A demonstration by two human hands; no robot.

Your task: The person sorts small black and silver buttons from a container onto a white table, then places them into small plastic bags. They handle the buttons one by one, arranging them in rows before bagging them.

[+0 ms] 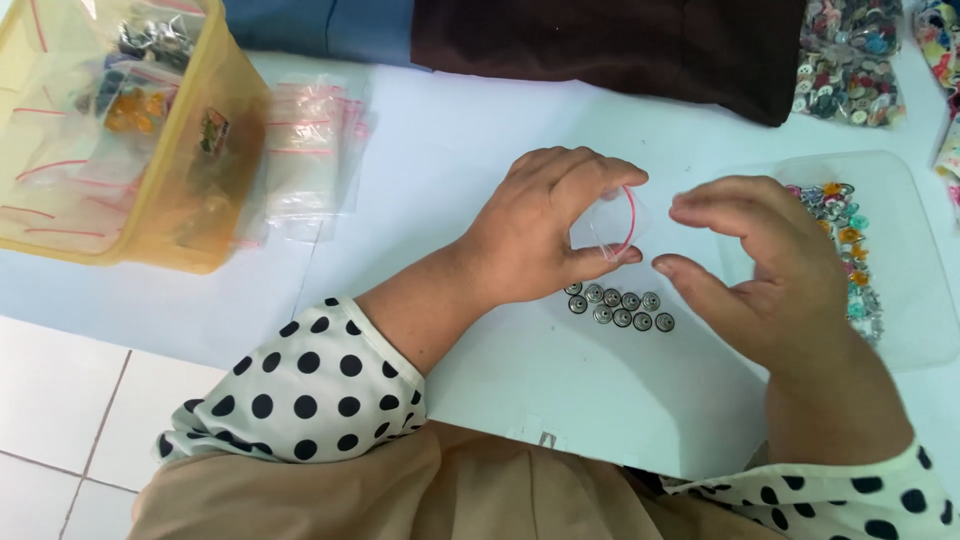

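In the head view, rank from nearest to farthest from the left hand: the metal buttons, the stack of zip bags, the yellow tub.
1. Metal buttons: just below the left hand.
2. Stack of zip bags: to its left.
3. Yellow tub: far left.

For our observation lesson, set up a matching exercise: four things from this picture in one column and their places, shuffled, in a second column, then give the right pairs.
Things
1. small clear bag
2. metal buttons
3. yellow plastic box
4. coloured buttons

Places
A. on the clear lid at the right
B. at the far left of the table
C. in rows on the white sheet, below the hands
D. held open in the left hand

Pairs: 1-D, 2-C, 3-B, 4-A
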